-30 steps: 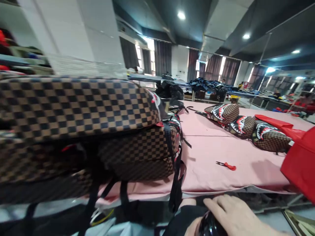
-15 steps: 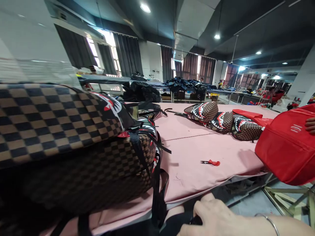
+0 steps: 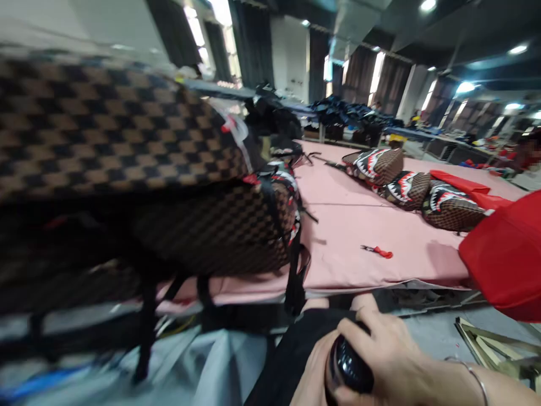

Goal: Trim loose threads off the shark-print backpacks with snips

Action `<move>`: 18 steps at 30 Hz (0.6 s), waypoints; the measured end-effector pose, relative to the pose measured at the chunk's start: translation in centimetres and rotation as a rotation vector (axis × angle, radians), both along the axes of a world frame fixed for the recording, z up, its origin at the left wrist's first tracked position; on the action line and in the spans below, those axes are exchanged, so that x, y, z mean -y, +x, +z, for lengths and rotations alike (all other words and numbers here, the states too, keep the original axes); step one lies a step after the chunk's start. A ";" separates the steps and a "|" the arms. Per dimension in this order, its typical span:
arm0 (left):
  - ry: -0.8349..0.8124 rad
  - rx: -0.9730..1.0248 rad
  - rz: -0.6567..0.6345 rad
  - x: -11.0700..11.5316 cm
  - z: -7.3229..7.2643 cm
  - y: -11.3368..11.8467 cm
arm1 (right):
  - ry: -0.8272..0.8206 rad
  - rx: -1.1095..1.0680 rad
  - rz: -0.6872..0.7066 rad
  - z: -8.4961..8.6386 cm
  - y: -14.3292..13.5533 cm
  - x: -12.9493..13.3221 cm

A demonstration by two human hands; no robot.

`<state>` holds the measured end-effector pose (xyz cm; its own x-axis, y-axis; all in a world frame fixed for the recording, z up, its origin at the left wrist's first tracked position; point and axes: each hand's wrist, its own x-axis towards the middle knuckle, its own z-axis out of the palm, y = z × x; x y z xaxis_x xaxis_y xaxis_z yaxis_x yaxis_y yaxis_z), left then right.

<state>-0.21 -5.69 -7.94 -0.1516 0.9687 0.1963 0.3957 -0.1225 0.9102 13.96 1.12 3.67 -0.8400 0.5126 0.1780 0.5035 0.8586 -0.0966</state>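
Note:
Low in the view, over my lap, my right hand [image 3: 386, 347] with a thin bracelet at its wrist curls around a glossy black rounded object [image 3: 353, 363]; its kind is not clear. Against the left side of that object my left hand [image 3: 315, 366] is closed, partly cut off by the lower edge. Black cloth [image 3: 279, 349] covers my lap beneath them. Beyond my knees, thread snips with a red handle [image 3: 377, 251] lie on the pink-covered table [image 3: 338, 225].
Brown-and-black checkered backpacks [image 3: 114, 129] are stacked at the left, blurred, with black straps [image 3: 296, 276] hanging over the table edge. Several shark-mouth backpacks [image 3: 408, 189] lie farther back. A red bag [image 3: 505, 259] juts in at the right, above a metal frame [image 3: 490, 344].
The view has tipped downward and turned left. My left hand and the glossy black object now show beside my right hand; both were mostly out of sight before.

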 end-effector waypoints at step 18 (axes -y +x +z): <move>-0.094 -0.076 0.550 2.4 -0.8 -7.2 | -0.291 0.079 0.268 -0.8 -6.6 -3.0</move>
<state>-7.42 -8.05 -8.73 -0.6278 0.7651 0.1433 0.4436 0.2003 0.8736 7.40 4.12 2.85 -0.9559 0.2933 -0.0128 0.2813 0.9027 -0.3255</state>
